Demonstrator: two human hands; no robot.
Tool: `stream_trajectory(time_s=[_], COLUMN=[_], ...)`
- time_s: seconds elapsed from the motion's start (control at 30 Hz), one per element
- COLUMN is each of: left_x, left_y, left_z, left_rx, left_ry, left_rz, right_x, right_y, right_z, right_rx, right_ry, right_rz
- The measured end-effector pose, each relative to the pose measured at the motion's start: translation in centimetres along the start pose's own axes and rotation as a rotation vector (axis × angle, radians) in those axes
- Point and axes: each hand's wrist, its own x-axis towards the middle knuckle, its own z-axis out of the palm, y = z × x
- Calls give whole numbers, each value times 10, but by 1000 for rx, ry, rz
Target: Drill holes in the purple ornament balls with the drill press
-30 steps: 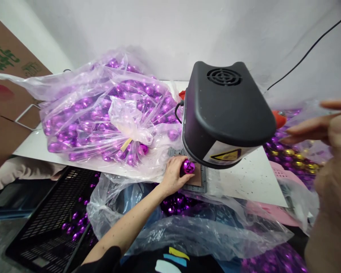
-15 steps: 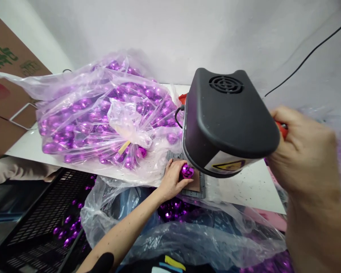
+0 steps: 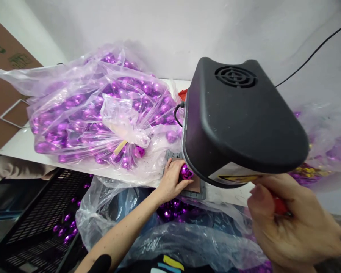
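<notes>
My left hand [image 3: 172,179] has its fingers around a shiny purple bauble [image 3: 186,171], which sits over a brown pad on a grey base plate [image 3: 199,191]. Above and to the right stands a black machine housing [image 3: 244,121] with a round vent on top and a warning label on its front. At the right, my right hand [image 3: 295,223] is closed around a red handle [image 3: 280,206] beside the housing. The housing hides the machine's parts directly above the bauble.
A big clear bag of purple baubles [image 3: 82,117] lies on the white table [image 3: 14,146]. An open plastic bag [image 3: 193,235] with more baubles spreads below the table edge. A black crate [image 3: 31,212] stands lower left, a cardboard box [image 3: 5,91] far left. Another bag [image 3: 332,140] lies right.
My right hand has moved down and towards me with the red handle. My left hand and the bauble stay in place. The view has shifted slightly.
</notes>
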Motion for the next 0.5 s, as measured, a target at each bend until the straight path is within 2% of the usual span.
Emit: stream_trajectory(time_s=[0.1, 0.27, 0.37, 0.5], left_x=[0, 1, 1, 0], left_y=[3, 4, 1, 2], left_z=[-2, -2, -1, -2], left_rx=[-8, -13, -2, 6], left_ry=[10, -19, -10, -16], left_rz=[15, -12, 7, 7], right_x=[-9, -29, -38, -43], right_y=[-2, -9, -4, 7], right_z=[5, 13, 16, 20], right_rx=[3, -39, -49, -3], right_ry=[2, -94, -90, -71], right_rz=[46, 218, 192, 88])
